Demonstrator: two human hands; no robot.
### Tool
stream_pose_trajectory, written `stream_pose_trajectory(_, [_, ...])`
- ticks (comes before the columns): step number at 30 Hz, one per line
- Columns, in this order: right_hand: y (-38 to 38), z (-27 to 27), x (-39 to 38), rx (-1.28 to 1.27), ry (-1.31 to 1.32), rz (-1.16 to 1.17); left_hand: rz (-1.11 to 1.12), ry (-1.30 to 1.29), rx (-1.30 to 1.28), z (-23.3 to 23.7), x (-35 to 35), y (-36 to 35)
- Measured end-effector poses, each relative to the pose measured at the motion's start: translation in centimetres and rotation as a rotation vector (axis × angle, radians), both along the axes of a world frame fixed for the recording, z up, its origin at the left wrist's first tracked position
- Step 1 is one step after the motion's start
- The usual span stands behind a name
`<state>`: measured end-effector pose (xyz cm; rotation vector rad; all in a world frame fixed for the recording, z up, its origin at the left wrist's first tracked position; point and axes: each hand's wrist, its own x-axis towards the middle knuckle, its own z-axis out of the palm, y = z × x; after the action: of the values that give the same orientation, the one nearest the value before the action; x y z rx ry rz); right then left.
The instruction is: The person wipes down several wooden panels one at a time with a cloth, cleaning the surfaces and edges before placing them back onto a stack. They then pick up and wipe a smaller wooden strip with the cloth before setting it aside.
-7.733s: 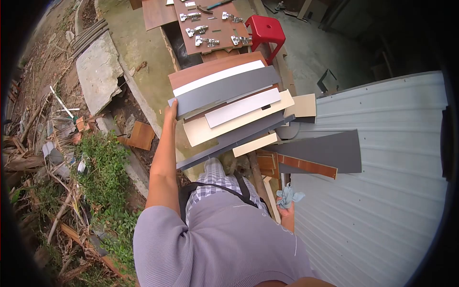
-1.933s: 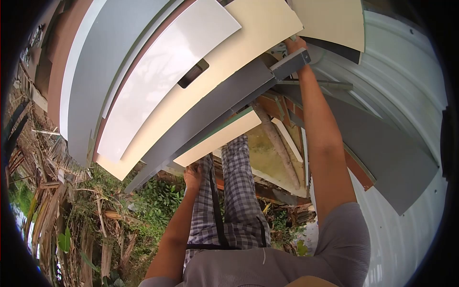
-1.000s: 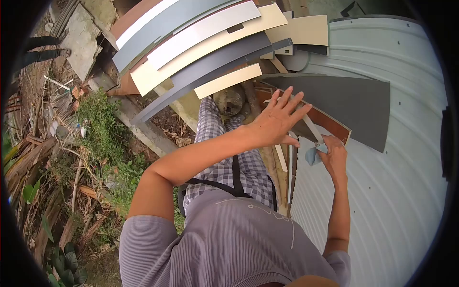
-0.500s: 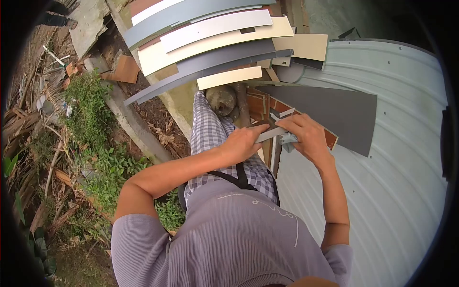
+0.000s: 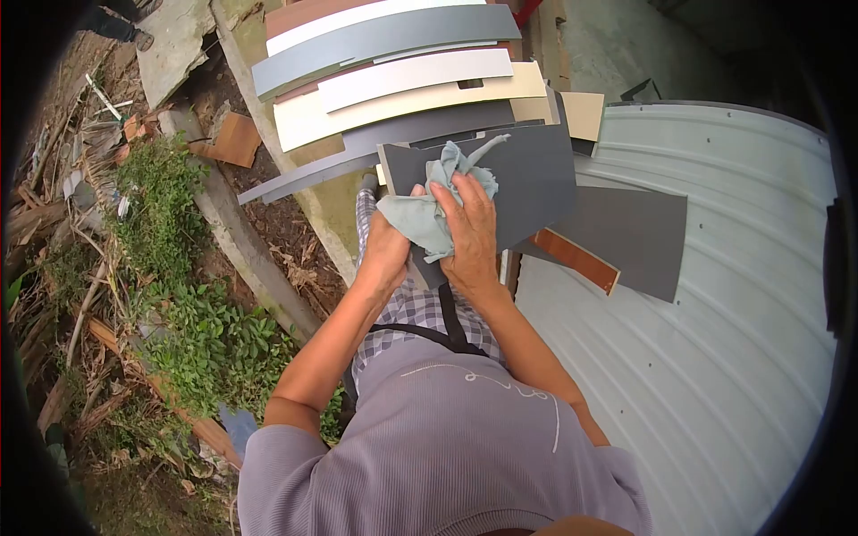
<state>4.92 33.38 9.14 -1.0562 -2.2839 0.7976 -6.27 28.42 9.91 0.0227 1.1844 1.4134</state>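
Note:
A dark grey board (image 5: 536, 170) is held up in front of me, its broad face toward the camera. My left hand (image 5: 388, 248) is closed on its near left edge, with the fingers partly hidden behind the board and cloth. My right hand (image 5: 471, 228) presses a crumpled pale green cloth (image 5: 418, 219) against the board's face, fingers curled over it. Part of the cloth hangs over the left hand's fingertips. Below the board, my lap shows in checked trousers (image 5: 411, 313).
Several long painted strips in grey, white and cream (image 5: 393, 45) lie stacked ahead. Another dark grey panel (image 5: 635, 237) and a brown-faced strip (image 5: 579, 259) rest on the ribbed metal sheet (image 5: 715, 357) at right. Plants (image 5: 214, 313) and debris cover the left ground. A person's foot (image 5: 143, 39) shows far left.
The dark grey board has come up from low and edge-on to face me, ahead of my lap. Both hands moved left with it, and the cloth now spreads over its face.

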Motion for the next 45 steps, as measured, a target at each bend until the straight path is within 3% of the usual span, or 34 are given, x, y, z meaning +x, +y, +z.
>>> stream_pose_trajectory(1, [1.3, -0.7, 0.9, 0.078, -0.087, 0.027, 0.113, -0.025, 0.050, 0.4, 0.4, 0.0])
stream_pose_trajectory(2, [2.9, -1.0, 1.9, 0.078, -0.130, -0.028, 0.029, -0.076, 0.001, 0.5, -0.2, -0.7])
stream_pose_trajectory(7, [12.9, -9.5, 13.5, 0.052, -0.391, -0.397, 0.044, -0.078, -0.075, 0.4, -1.0, -3.2])
stream_pose_trajectory(9, [14.3, -10.3, 17.5, -0.355, -0.385, -0.672, 0.045, -0.087, -0.105, 0.0, -1.1, -3.9])
stream_pose_trajectory(10, [13.8, -9.1, 17.2, -0.353, -0.354, -0.662, 0.064, -0.118, -0.129, -0.1, -1.1, -4.2])
stream_pose_trajectory(13, [8.8, -3.1, 12.4, -0.233, -0.143, -0.493, 0.067, -0.104, -0.151, -0.6, -0.8, -4.1])
stream_pose_trajectory(14, [5.7, -0.1, 9.1, -0.329, -0.063, -0.378, 0.053, -0.107, -0.153, -0.8, -0.4, -3.8])
stream_pose_trajectory(16, [0.6, 2.2, 5.8, -0.280, -0.060, 0.145, 0.056, -0.093, -0.097, -1.0, 0.4, -2.6])
stream_pose_trajectory(17, [-1.2, 2.2, 4.8, -0.138, -0.076, 0.255, 0.042, -0.097, -0.087, -0.9, 0.7, -2.1])
stream_pose_trajectory(19, [-1.2, 0.9, 5.5, -0.058, -0.077, 0.209, 0.020, -0.115, -0.064, -0.4, 0.8, -1.3])
stream_pose_trajectory(23, [4.3, -4.0, 12.4, 0.076, -0.236, -0.313, -0.050, -0.049, -0.061, 0.2, 0.3, -1.7])
stream_pose_trajectory(26, [8.2, -9.8, 22.8, -0.091, -0.556, -0.623, -0.051, -0.026, -0.103, 0.7, -0.5, -2.6])
stream_pose_trajectory(30, [9.0, -5.5, 23.3, -0.221, -0.322, -0.744, -0.041, 0.019, -0.158, 1.8, -0.8, -3.2])
stream_pose_trajectory(32, [8.2, -1.9, 17.7, -0.140, -0.230, -0.623, -0.061, 0.023, -0.150, 1.9, -0.6, -3.4])
stream_pose_trajectory(33, [7.3, 0.4, 14.1, -0.328, -0.124, -0.588, -0.071, 0.019, -0.137, 2.0, -0.4, -3.3])
stream_pose_trajectory(34, [6.6, -0.7, 12.5, -0.150, -0.175, -0.385, -0.076, 0.016, -0.131, 2.1, -0.1, -3.2])
stream_pose_trajectory(36, [4.8, -1.2, 8.3, -0.045, -0.092, -0.082, -0.126, 0.009, -0.107, 2.5, 0.4, -3.1])
stream_pose_trajectory(37, [4.5, -1.5, 7.5, 0.094, -0.126, -0.092, -0.131, 0.006, -0.106, 2.7, 0.5, -3.2])
stream_pose_trajectory(39, [6.3, -2.7, 8.6, 0.151, -0.152, -0.217, -0.150, 0.014, -0.082, 3.1, 0.6, -3.7])
stream_pose_trajectory(41, [9.2, -6.3, 13.3, 0.069, -0.270, -0.504, -0.156, 0.022, -0.096, 3.8, 0.0, -4.3])
stream_pose_trajectory(43, [11.5, -10.4, 20.6, -0.259, -0.470, -0.707, -0.152, 0.036, -0.103, 4.2, -0.5, -4.9])
stream_pose_trajectory(45, [12.0, -11.4, 24.6, -0.482, -0.234, -0.845, -0.141, 0.041, -0.125, 4.1, -0.9, -5.3])
